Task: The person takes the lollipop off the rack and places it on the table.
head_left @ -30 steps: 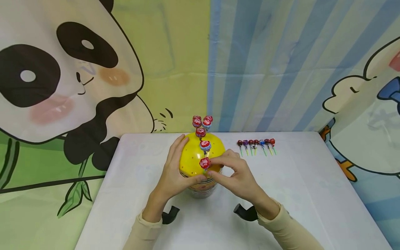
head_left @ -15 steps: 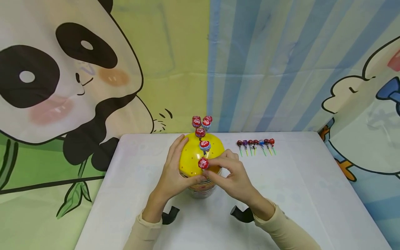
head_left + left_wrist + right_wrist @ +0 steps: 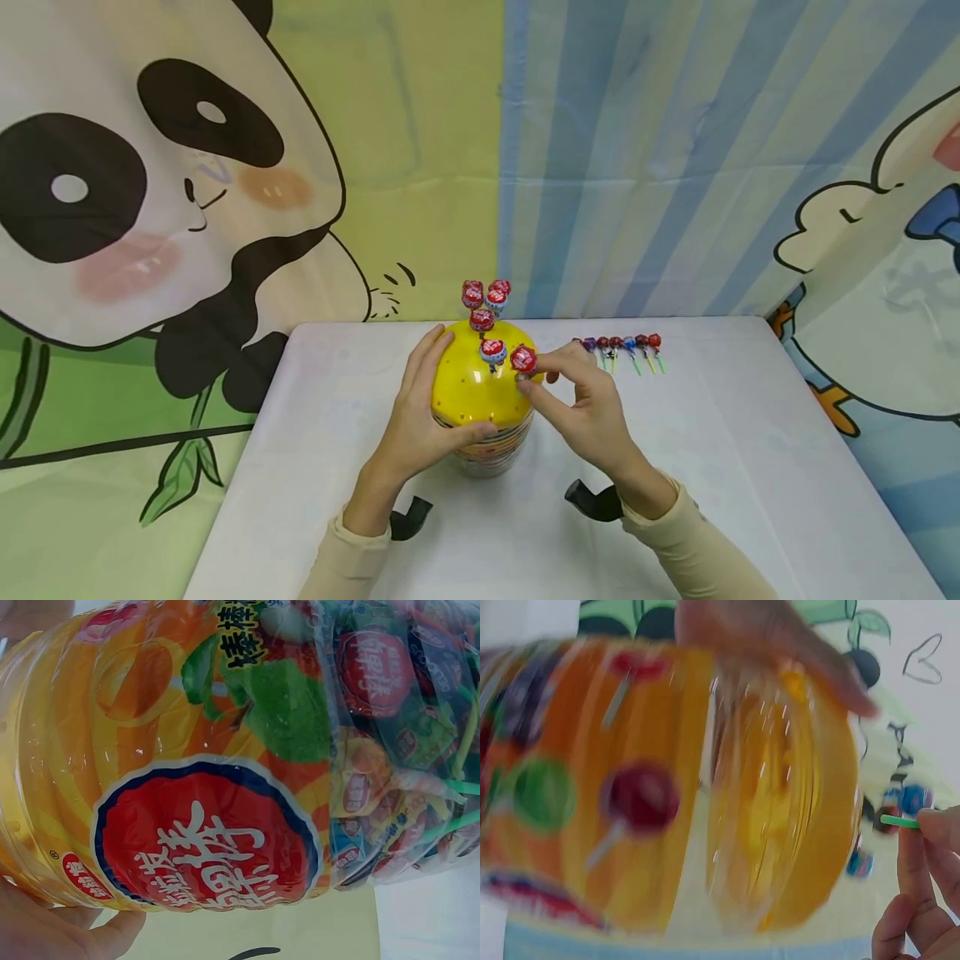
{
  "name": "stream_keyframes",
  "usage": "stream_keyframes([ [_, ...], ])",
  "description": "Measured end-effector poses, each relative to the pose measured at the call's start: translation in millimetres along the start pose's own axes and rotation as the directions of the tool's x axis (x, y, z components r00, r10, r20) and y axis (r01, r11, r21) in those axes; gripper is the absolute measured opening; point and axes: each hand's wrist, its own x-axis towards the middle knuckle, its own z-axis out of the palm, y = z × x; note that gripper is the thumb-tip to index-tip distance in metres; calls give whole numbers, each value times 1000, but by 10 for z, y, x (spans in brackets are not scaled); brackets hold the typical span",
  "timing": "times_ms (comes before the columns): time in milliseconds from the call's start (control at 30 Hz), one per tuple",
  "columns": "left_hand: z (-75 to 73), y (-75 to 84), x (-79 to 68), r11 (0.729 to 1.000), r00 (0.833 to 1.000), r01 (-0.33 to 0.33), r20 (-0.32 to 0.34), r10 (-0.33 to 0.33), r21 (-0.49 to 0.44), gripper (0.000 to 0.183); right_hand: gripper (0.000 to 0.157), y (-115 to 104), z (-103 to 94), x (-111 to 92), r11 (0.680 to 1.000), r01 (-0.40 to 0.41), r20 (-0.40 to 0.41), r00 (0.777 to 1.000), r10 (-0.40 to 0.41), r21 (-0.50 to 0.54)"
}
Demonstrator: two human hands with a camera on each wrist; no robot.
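Note:
A jar with a domed yellow lid point(image 3: 472, 392) dotted with small holes stands on the table. Several red- and blue-wrapped lollipops point(image 3: 482, 319) stand upright in the lid. My left hand point(image 3: 416, 417) grips the lid's side, thumb across the front and fingers along the left. My right hand point(image 3: 588, 400) pinches a red-wrapped lollipop point(image 3: 523, 359) by its stick, over the lid's right part. In the right wrist view, its green stick point(image 3: 900, 821) points at the lid and stands apart from it. The jar's label point(image 3: 202, 832) and wrapped candies point(image 3: 405, 765) inside fill the left wrist view.
On the table's point(image 3: 712, 467) far right side lies a row of loose lollipops point(image 3: 630, 343), partly hidden by my right hand. Black curved wrist pieces point(image 3: 592, 500) stick out below both hands. A printed cloth point(image 3: 637, 167) hangs behind the table.
My right hand has lifted the red lollipop away from the lid's front edge and moved it back and to the right. The left hand keeps its hold on the lid.

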Motion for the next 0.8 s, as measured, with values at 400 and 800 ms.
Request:
stream_keyframes([
  [400, -2, 3, -2, 1000, 1000, 12, -11, -12, 12, 110, 25, 624, -423, -173, 959, -155, -105, 985, 134, -236],
  [800, -1, -4, 3, 1000, 1000, 7, -9, -6, 11, 110, 19, 1144, -655, -430, 823, -455, -150, 890, 430, -339],
])
